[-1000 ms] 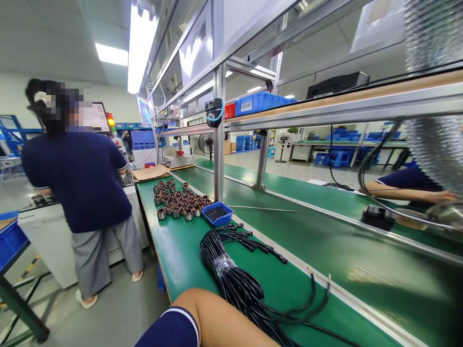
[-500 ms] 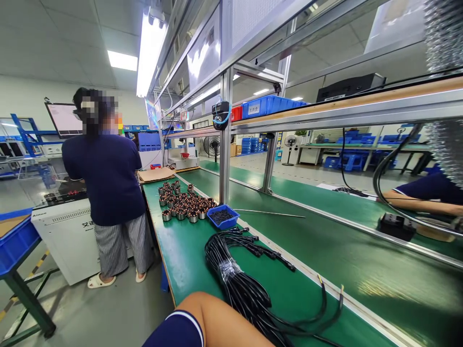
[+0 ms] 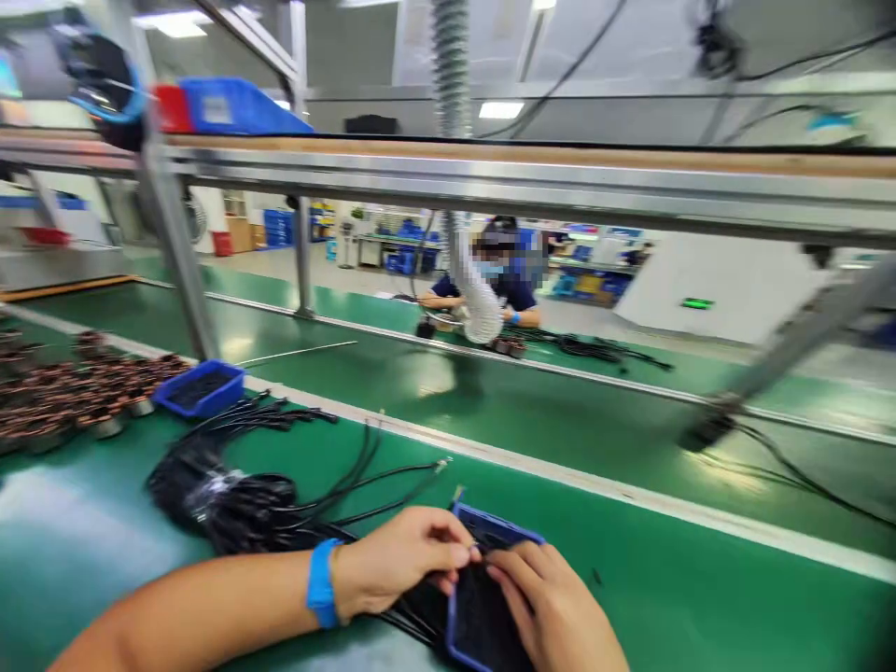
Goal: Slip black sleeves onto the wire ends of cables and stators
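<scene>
My left hand, with a blue band on its wrist, reaches in from the left, thumb and fingers pinched together. My right hand comes from the lower right, its fingertips closed close to those of the left. What either pinch holds is too small and blurred to make out. Both hands are over a blue tray with dark contents. A bundle of black cables, wrapped with clear film, lies left of the tray, and several loose cable ends stick up behind my left wrist.
At the left are many copper-wound stators and a second blue tray of small black pieces. A metal post and a shelf beam stand ahead. Across the bench a person sits near a flexible duct.
The view has swung right and down. Both my hands now show over the blue tray; before, only a bent arm was visible. The standing person at the left is out of view.
</scene>
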`<state>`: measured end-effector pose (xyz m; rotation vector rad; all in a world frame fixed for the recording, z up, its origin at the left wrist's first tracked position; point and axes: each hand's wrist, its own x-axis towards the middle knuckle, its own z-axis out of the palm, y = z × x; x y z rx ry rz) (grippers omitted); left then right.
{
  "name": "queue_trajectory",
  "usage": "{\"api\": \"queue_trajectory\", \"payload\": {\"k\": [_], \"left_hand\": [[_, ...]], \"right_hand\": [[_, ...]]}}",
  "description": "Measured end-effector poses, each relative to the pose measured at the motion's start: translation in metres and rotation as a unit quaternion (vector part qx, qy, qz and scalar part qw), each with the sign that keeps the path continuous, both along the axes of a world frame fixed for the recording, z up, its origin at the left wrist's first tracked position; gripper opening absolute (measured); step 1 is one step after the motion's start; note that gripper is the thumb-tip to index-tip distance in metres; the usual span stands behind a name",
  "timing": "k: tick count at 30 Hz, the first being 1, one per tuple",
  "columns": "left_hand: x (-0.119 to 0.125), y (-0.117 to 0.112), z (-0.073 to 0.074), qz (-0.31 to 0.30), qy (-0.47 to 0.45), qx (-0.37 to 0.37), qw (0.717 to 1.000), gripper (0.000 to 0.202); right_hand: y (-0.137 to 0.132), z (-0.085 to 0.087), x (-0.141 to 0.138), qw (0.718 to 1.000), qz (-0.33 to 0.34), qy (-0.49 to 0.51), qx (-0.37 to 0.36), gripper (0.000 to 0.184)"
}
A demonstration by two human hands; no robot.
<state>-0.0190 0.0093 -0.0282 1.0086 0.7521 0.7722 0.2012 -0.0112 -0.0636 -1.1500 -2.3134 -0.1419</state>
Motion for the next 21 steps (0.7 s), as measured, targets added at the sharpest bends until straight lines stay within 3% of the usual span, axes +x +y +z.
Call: {"api": "queue_trajectory", "payload": {"k": [3, 9, 15, 21], "left_hand": [[-0.005, -0.001, 0.004, 0.004, 0.036, 0.045, 0.998, 0.033], [-0.004, -0.008, 0.005, 0.004, 0.092, 0.079, 0.993, 0.038], [-0.007, -0.006, 0.008, -0.005, 0.111, 0.098, 0.989, 0.041], [-0.007, -0.007, 0.008, -0.003, 0.123, 0.123, 0.985, 0.031]], "right_hand": [[-0.007, 0.013, -0.011, 0.999, -0.031, 0.016, -0.025, 0.022], [-0.020, 0.033, -0.038, 0.989, 0.023, 0.136, -0.061, 0.018], [-0.023, 0.044, -0.036, 0.974, 0.007, 0.222, -0.036, 0.017], [-0.023, 0.044, -0.027, 0.982, 0.012, 0.188, -0.029, 0.015]]}}
